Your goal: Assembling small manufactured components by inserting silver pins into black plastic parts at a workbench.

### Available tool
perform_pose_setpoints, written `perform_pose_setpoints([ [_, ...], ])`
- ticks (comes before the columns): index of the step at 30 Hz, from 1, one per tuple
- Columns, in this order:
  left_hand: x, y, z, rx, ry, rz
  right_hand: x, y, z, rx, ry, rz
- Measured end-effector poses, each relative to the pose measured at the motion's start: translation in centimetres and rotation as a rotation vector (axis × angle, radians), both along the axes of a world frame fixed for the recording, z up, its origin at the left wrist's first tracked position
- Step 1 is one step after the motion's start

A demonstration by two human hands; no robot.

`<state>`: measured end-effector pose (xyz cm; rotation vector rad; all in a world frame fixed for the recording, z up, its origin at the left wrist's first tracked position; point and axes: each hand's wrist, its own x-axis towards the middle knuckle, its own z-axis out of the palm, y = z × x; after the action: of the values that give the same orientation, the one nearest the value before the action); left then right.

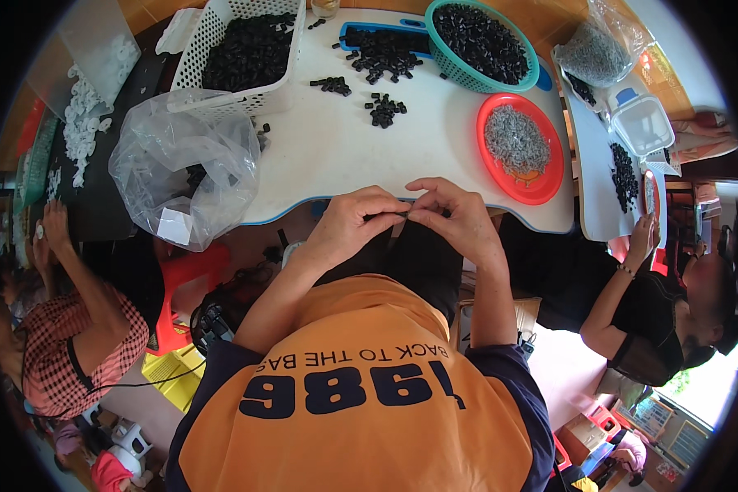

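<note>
a small dark piece is gripped between the fingertips of the left hand and the right hand near the frame's centre, just off the white table's near edge. if the pinch is loosened, the piece could be dropped onto the dark trousers below; if the red tray at upper right is knocked, its grey parts could be spilled.
</note>
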<state>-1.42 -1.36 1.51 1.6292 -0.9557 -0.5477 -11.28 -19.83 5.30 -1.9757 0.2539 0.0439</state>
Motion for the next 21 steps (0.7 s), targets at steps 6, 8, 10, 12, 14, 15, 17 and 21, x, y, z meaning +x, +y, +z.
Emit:
perform_pose_setpoints([
  [6,0.5,0.4,-0.6,0.018,-0.129,0.009,0.9,0.8,-1.3,0.099,0.082,-0.003],
  [8,0.7,0.5,-0.9,-0.015,-0.094,0.032,1.2,0.6,-1.8,0.168,0.111,0.002],
  [10,1.2,0.6,-1.3,-0.105,0.011,0.047,1.8,-0.2,-2.5,0.29,0.118,0.037],
  [12,1.6,0.8,-1.6,-0.146,0.272,0.033,3.5,-2.0,-3.6,0.236,-0.024,0.002],
  [14,1.7,0.8,-1.8,-0.193,0.457,0.038,6.3,-3.8,-5.1,0.124,-0.149,-0.119],
  [15,1.7,0.8,-1.8,-0.216,0.509,0.051,8.0,-4.7,-5.8,0.028,-0.19,-0.23],
  [17,1.6,0.8,-1.9,-0.273,0.595,0.079,10.8,-5.8,-7.1,-0.244,-0.324,-0.302],
  [21,1.8,1.4,-1.9,-0.349,0.647,0.139,14.6,-6.4,-8.9,-0.448,-0.341,-0.284],
])
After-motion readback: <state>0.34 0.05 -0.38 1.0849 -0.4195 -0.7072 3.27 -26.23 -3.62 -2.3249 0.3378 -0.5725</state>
